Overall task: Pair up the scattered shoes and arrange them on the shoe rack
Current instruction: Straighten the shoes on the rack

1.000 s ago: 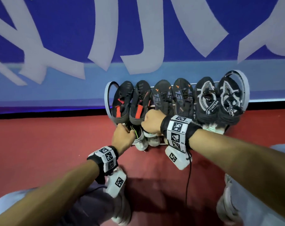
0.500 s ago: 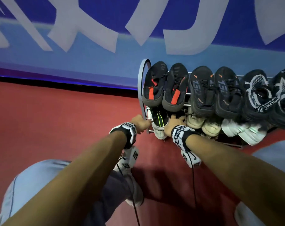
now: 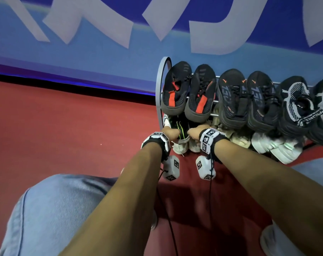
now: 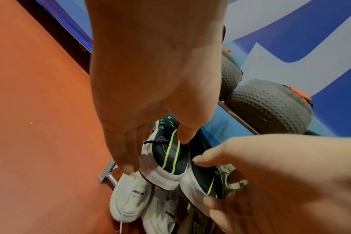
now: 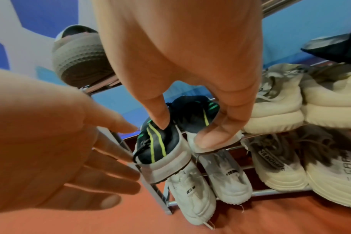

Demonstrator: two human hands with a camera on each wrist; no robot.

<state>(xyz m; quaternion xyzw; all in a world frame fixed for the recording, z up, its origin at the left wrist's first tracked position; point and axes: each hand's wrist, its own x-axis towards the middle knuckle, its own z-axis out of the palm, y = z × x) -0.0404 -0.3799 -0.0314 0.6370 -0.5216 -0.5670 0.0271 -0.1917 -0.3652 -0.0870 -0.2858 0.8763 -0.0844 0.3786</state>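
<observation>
Where the head view looks down, six dark knit shoes fill the shoe rack's [image 3: 159, 93] top tier, red floor [image 3: 64, 126] open leftward. Left wrist view: left hand [image 4: 150, 76], fingers straight, thumb touching the navy shoe [image 4: 170, 159] on the middle tier. Right wrist view: right hand [image 5: 190, 63] pinches its mate's white foam heel [image 5: 192, 139].

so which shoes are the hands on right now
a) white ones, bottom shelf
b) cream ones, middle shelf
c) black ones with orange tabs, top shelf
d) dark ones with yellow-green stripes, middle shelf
d: the right hand pinches one dark shoe with yellow-green stripes; the left hand touches its mate.
</observation>
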